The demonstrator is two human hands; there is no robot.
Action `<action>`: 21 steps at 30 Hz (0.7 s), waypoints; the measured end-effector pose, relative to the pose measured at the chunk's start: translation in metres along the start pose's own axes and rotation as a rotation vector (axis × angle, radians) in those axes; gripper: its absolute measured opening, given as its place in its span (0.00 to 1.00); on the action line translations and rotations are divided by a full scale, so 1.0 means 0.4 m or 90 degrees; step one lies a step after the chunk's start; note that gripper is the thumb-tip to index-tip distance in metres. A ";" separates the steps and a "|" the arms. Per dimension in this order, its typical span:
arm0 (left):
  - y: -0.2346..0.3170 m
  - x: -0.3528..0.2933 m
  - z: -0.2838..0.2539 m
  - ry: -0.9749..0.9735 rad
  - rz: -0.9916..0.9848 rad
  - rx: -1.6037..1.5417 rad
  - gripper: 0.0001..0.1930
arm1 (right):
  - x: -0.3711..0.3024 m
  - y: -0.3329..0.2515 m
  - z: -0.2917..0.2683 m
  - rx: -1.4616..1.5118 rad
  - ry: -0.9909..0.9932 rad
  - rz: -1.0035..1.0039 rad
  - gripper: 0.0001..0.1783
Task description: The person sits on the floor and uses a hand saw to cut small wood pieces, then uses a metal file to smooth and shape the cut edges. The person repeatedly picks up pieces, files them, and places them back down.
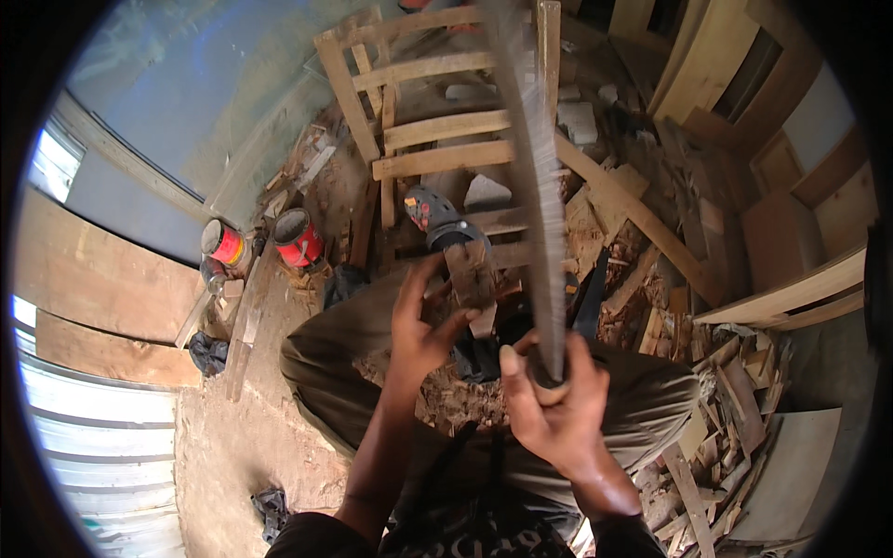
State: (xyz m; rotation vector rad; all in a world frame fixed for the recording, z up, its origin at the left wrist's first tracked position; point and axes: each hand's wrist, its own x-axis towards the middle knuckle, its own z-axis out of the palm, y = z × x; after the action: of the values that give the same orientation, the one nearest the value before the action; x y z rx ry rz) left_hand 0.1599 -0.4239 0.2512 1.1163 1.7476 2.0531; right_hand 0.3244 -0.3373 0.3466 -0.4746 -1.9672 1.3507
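My right hand (563,400) is closed around the short handle of a long machete-like blade (544,223). The blade stands nearly upright in front of me, its edges smeared by motion. To its left, the curled fingers and thumb of my left hand (426,325) grip a small brown block of wood (470,274). A dark clog with coloured charms (435,212) is on a foot just beyond the block. Wood chips (456,405) lie between my bent legs, below the block.
Ahead stands a wooden chair frame (446,126) with several slats. Two red paint tins (296,240) sit at the left. Scrap wood and offcuts (735,400) are heaped at the right, beneath leaning wooden panels (800,302). A long board (642,219) slants through the debris.
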 end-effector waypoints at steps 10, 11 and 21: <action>-0.002 -0.023 -0.008 -0.032 0.031 0.041 0.37 | -0.011 0.097 0.018 -0.017 -0.178 0.263 0.13; -0.001 -0.025 -0.007 -0.030 0.035 0.060 0.37 | -0.015 0.106 0.018 0.078 -0.184 0.285 0.13; 0.006 -0.016 0.015 0.009 -0.034 0.030 0.37 | -0.006 -0.010 -0.032 0.016 0.042 -0.083 0.16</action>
State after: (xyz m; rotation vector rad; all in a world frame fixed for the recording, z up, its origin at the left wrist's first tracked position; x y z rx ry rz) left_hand 0.1689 -0.4240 0.2509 1.0598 1.8203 2.0033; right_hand 0.3356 -0.3321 0.3521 -0.3680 -1.8918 1.2615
